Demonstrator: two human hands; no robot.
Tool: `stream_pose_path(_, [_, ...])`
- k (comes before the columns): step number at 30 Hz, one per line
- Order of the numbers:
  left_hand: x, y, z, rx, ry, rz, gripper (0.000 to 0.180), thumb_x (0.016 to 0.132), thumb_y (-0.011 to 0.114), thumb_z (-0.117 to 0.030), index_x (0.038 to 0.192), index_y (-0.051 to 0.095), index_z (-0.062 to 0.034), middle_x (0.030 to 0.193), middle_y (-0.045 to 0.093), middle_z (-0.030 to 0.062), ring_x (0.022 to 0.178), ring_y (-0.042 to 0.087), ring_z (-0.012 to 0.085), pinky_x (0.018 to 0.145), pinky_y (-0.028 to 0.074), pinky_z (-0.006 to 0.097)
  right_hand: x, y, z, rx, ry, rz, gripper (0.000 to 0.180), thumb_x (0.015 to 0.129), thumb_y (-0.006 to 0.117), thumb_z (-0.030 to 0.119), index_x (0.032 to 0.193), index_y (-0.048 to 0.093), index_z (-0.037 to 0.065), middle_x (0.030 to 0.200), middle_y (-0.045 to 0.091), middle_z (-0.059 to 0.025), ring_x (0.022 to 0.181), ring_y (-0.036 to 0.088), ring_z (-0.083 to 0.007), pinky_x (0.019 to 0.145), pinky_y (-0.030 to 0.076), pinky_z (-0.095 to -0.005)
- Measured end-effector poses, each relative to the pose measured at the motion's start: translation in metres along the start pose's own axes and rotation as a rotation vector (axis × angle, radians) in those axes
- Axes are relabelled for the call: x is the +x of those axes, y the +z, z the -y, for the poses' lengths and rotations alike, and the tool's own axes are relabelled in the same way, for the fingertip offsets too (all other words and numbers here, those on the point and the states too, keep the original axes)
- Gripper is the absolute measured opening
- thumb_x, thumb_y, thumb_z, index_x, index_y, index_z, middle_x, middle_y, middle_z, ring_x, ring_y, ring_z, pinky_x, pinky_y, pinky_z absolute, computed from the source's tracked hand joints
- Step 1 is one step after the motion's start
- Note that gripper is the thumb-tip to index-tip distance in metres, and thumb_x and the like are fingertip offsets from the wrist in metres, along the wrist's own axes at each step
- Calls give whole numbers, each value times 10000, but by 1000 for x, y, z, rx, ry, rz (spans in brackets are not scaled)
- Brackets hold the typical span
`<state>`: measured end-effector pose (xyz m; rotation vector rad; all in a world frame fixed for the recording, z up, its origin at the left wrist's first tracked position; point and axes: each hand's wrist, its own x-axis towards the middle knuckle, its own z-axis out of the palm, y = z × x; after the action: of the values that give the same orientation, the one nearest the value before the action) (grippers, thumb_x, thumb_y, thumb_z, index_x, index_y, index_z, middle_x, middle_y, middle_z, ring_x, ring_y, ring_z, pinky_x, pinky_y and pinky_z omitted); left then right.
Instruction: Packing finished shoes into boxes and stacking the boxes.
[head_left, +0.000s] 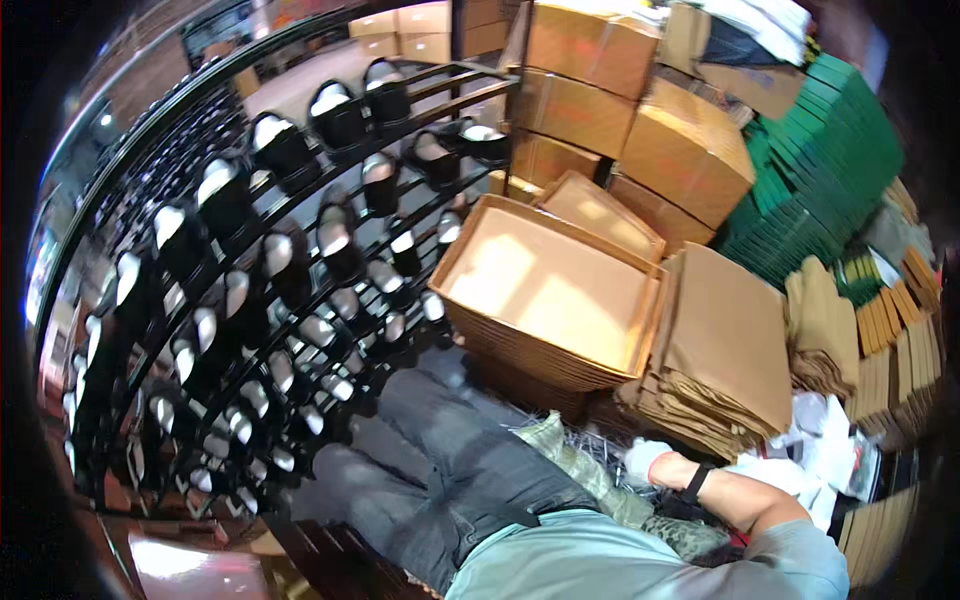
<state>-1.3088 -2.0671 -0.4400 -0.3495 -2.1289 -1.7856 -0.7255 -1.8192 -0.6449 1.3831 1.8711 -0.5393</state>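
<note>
My right hand (643,461), in a white glove and with a dark band on the wrist, reaches down at the lower right. It is over or in a bunch of thin whitish strips (598,446) beside a pale green woven sack (560,450). Its fingers are too small and hidden for me to make out whether they grip anything. White crumpled plastic (815,440) lies just right of the hand. My left hand is out of the picture.
A black rack (440,95) of black shoes fills the left. Ahead are stacked brown box trays (550,290), flattened cardboard (725,325), and taped cartons (685,150). Green stacked boxes (835,150) stand at the far right. A pinkish box surface (195,570) shows at lower left.
</note>
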Motion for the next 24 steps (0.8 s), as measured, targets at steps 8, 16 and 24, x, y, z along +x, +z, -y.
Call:
stream_pose_path(8, [-169, 135, -28, 114, 893, 1481, 77, 986, 719, -108, 1045, 711, -58, 928, 672, 204, 877, 668, 435, 789, 565, 517, -133, -158, -44, 352, 301, -969, 241, 916, 698, 317, 917, 777, 89, 947, 763, -214, 908, 752, -441, 846, 614, -544])
stream_pose_path(16, [-216, 147, -3, 147, 866, 1810, 228, 1021, 735, -265, 1125, 740, -62, 1003, 723, 222, 949, 712, 427, 827, 585, 524, -129, -145, -158, 752, 296, -817, 255, 865, 778, 259, 948, 840, 26, 848, 798, -186, 793, 789, -328, 786, 617, -437])
stream_pose_path(24, [-209, 196, -105, -353, 557, 1694, 488, 971, 832, -265, 1377, 704, -27, 1299, 721, 217, 1270, 629, 396, 1118, 482, 502, -139, -201, -138, 1781, 21, -607, 90, 965, 751, 103, 937, 759, 17, 769, 692, -33, 642, 658, -152, 595, 540, -305])
